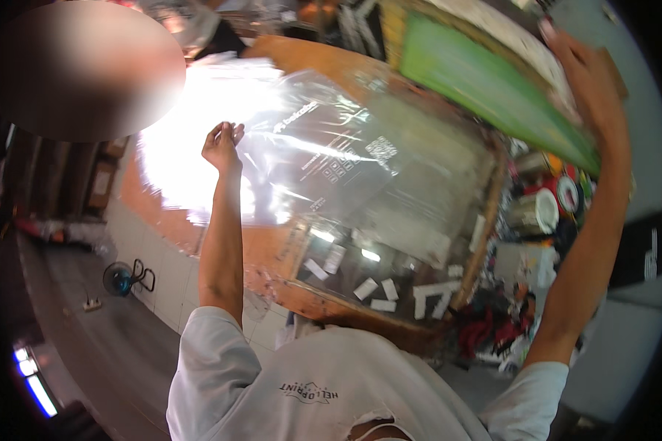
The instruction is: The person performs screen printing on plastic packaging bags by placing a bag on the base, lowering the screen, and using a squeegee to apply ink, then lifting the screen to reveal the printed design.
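Note:
A clear plastic bag (pixel 331 147) with white print lies over the glass-topped work surface (pixel 419 198). My left hand (pixel 223 147) is closed in a pinch at the bag's left side, next to a brightly shining stack of plastic sheets (pixel 176 162). At the upper right, a green printing screen (pixel 478 84) stands tilted up above the far side of the surface. My right arm reaches far out to it, and my right hand (pixel 585 73) grips the right end of its pale-edged frame. Some of the fingers there are hard to make out.
White tape pieces (pixel 365 288) stick to the near part of the glass. Open cans (pixel 535 212) and red rags (pixel 485 331) crowd the right side. A small fan (pixel 118 278) stands on the floor at left. A blurred patch covers the upper left.

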`<state>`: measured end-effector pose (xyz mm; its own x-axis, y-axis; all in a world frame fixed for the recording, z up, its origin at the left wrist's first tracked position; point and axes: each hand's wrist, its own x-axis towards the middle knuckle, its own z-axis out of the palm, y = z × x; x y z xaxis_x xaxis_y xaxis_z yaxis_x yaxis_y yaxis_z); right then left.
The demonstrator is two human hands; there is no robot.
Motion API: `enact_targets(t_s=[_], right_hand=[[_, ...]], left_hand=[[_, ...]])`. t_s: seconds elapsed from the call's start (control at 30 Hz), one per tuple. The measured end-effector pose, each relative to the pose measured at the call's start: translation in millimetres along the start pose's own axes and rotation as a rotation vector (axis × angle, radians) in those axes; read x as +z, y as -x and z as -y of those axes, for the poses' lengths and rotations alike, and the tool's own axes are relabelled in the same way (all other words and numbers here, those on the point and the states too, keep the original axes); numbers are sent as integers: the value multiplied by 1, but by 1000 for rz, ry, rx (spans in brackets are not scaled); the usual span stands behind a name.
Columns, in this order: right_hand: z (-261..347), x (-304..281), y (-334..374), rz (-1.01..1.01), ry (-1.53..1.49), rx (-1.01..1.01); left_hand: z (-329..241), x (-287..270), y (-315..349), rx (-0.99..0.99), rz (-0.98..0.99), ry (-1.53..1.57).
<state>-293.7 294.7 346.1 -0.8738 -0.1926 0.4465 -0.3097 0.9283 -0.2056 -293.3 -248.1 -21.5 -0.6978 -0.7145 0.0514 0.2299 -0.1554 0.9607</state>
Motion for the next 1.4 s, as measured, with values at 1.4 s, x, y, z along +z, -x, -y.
enact_targets(t_s=[1.4], right_hand=[[59,-25,35,214,-49,-101]], left_hand=[[44,77,399,627,1207,-1134]])
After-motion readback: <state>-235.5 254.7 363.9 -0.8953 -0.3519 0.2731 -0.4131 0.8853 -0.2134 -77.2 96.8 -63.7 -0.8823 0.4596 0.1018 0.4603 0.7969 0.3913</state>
